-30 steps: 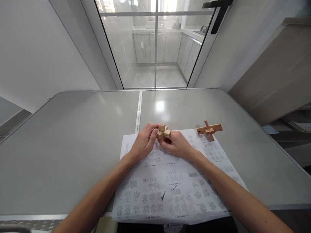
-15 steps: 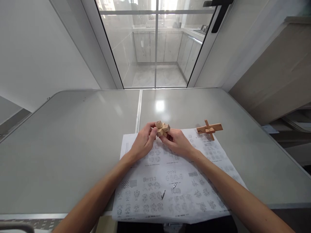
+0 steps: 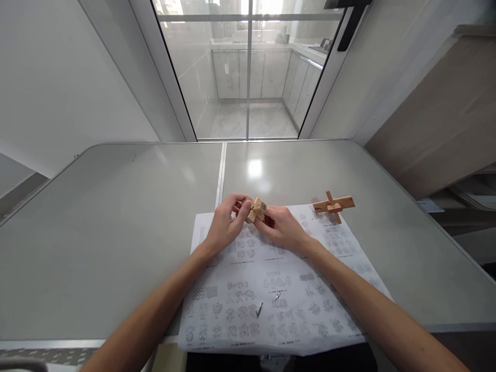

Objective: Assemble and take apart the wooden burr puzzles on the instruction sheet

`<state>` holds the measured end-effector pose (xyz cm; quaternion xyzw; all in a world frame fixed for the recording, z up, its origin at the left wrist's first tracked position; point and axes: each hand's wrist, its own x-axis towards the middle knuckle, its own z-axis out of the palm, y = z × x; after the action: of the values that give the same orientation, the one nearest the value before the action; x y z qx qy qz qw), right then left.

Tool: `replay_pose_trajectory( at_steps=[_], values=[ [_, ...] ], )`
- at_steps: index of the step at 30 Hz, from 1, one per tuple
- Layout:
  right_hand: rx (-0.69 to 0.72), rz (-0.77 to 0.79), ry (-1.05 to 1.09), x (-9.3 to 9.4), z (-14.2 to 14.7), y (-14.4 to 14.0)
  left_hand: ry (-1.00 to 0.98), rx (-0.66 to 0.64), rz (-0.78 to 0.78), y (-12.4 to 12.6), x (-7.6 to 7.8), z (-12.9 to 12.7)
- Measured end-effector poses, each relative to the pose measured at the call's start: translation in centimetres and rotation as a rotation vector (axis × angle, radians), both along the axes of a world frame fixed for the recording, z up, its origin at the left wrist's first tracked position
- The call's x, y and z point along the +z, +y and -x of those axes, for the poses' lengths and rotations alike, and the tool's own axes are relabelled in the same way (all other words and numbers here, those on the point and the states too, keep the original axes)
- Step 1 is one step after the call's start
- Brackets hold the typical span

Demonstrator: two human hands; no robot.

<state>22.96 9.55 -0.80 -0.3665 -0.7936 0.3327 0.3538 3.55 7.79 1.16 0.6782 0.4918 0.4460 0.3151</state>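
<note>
Item 1: wooden block puzzle [image 3: 256,210]. Small cluster of pale wooden cube-shaped pieces, tilted, held above the far edge of the printed sheet, near the middle of the worktop. Gripped from both sides.

Item 2: left hand [image 3: 225,225]. Fingers curled around the left side of the wooden block puzzle, thumb and fingertips pinching it. Forearm runs in from the lower left.

Item 3: right hand [image 3: 284,227]. Fingers closed on the right side of the same puzzle, fingertips touching it from below and beside. Forearm runs in from the lower right.

Item 4: printed sheet [image 3: 271,289]. Large white paper lying flat on the worktop under both hands, covered in rows of small grey diagrams; its near edge hangs slightly over the worktop's front edge. Print too small to read.

Item 5: wooden cross piece [image 3: 333,205]. Flat sticks joined in a cross form, darker in tone than the puzzle, resting at the sheet's far right corner, well apart from the hands.

Item 6: worktop [image 3: 116,222]. Grey, glossy, with a seam running down the middle.

Item 7: glass door [image 3: 248,72]. Behind the worktop.
</note>
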Motion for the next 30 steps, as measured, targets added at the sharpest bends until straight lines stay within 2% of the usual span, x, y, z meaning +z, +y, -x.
replay_pose_trajectory(
  at_steps=[7,14,18,24,30],
  values=[
    [0.029,-0.050,0.024,-0.13,-0.08,-0.04,-0.061,0.045,0.006,0.08,0.29,0.05],
    [0.010,-0.094,0.038,-0.50,-0.09,0.05,-0.041,0.093,-0.052,-0.09,0.34,0.01],
    [0.015,-0.089,0.048,-0.57,-0.05,0.00,-0.072,0.131,-0.011,-0.19,0.12,0.01],
    [0.060,-0.036,0.079,-0.22,0.01,-0.07,-0.208,0.074,0.127,0.09,-0.05,0.07],
    [0.072,-0.015,0.091,0.27,-0.03,-0.06,-0.291,0.011,0.155,0.32,-0.01,0.00]
  ],
)
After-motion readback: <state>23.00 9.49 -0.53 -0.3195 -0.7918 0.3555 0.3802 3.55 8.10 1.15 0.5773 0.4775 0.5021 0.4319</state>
